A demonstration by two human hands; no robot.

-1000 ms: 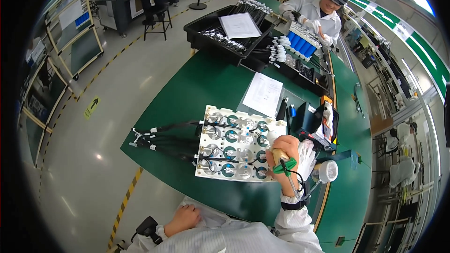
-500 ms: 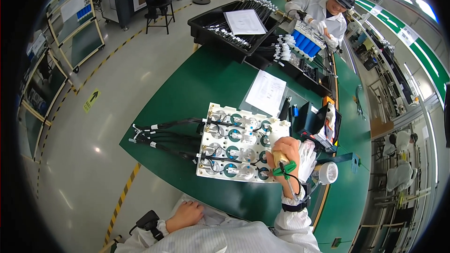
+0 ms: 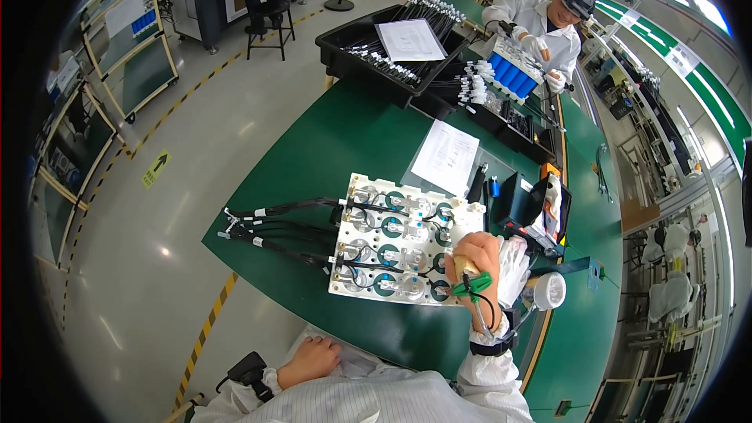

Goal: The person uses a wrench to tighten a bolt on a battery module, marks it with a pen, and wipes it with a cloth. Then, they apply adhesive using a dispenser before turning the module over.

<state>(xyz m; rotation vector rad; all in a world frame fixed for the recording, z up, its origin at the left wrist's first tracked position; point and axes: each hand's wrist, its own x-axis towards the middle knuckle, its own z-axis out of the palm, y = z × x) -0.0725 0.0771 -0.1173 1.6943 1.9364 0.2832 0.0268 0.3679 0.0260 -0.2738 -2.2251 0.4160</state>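
My right hand (image 3: 479,254) is closed around a cream-coloured cylindrical object (image 3: 464,265) with a white upper end, over the right side of a battery module (image 3: 403,239). A green clip (image 3: 472,285) and a thin dark cord sit by that hand and wrist. The module has a white plate with round cell openings, metal tabs and thin black wires. Two black cable bundles (image 3: 294,205) run left from it to white connectors (image 3: 233,223). My left hand (image 3: 315,359) lies on my white coat near the table's front edge, fingers loosely extended and holding nothing.
Beyond the module lie printed sheets (image 3: 445,157), a blue-ended tool (image 3: 493,186) and a black box (image 3: 540,207). White gloves (image 3: 512,266) and a white roll (image 3: 548,291) are at the right. A black bin (image 3: 368,35) holds cables. A co-worker handles a blue-celled module (image 3: 513,74).
My right hand has shifted very slightly toward me, still closed on the cream object. The co-worker's hands and head have moved a little. My left hand and the module stay put.
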